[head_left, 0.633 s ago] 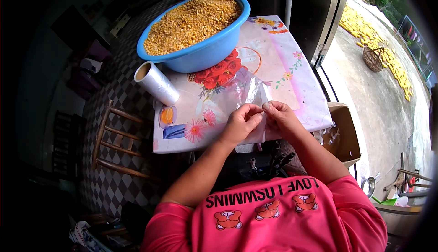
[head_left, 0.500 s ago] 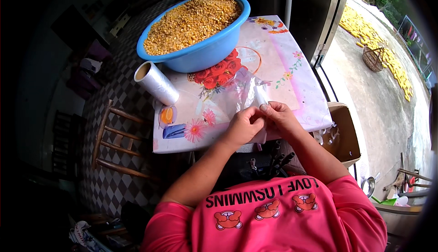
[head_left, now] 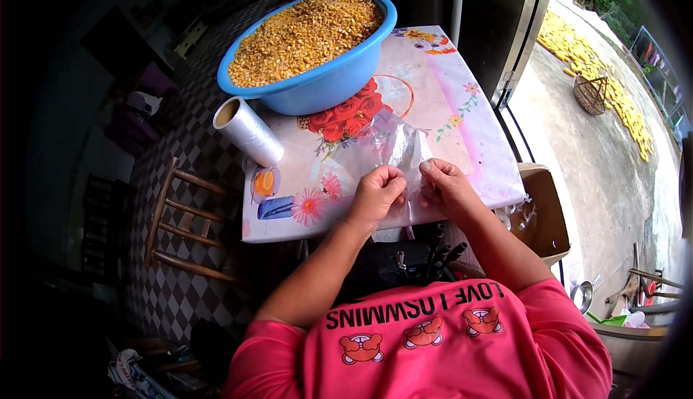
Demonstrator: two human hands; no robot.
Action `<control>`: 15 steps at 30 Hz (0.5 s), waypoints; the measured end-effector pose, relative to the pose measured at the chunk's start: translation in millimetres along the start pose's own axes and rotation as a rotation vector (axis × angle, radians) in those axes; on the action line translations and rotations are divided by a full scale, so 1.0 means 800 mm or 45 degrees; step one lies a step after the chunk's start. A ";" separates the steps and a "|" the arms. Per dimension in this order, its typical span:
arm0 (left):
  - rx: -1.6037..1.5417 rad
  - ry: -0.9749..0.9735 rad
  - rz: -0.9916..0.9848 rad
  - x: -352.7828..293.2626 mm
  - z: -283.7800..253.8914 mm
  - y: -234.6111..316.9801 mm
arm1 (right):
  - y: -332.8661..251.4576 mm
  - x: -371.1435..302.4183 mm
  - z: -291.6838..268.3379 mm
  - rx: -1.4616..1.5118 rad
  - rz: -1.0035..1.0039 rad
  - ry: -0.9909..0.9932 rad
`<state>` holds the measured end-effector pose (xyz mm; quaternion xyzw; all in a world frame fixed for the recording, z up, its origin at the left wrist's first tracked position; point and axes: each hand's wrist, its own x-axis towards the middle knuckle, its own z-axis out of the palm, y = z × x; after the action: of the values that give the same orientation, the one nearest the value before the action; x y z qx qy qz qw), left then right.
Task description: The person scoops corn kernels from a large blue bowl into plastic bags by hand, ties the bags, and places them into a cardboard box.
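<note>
A thin clear plastic bag (head_left: 393, 139) stretches between my hands, its far part lying over the tablecloth's printed roses. My left hand (head_left: 378, 191) pinches one side of its near edge. Across a small gap, my right hand (head_left: 449, 186) grips the other side between thumb and curled fingers. Left of them a roll of clear plastic bags (head_left: 253, 135) with a brown core stands tilted on the table. Behind, a large blue basin (head_left: 317, 88) is heaped with yellow corn kernels (head_left: 307, 34).
The flowered tablecloth (head_left: 462, 139) covers the table. A wooden chair (head_left: 195, 226) stands at its left. At the right is a cardboard box (head_left: 545, 215) with plastic inside. Outside the doorway, corn cobs (head_left: 577, 52) lie spread on concrete around a wicker basket (head_left: 590, 94).
My hands have moved apart, the left one to the left and the right one slightly right. The bag edge that was bunched between them is now spread wider.
</note>
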<state>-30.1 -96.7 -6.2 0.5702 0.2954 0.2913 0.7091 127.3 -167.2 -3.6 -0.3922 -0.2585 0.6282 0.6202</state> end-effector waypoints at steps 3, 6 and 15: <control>-0.071 0.067 -0.023 -0.001 0.000 0.002 | 0.004 0.005 -0.011 -0.032 -0.036 -0.062; -0.014 0.124 0.073 -0.001 -0.007 0.003 | 0.006 0.006 0.000 -0.214 -0.135 0.150; 0.272 0.313 0.471 -0.002 -0.024 0.002 | -0.028 0.008 -0.014 0.028 -0.373 0.303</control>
<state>-45.6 -85.5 -8.2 0.6465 0.2993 0.4505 0.5380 150.1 -160.2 7.1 -0.4150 -0.2310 0.4832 0.7355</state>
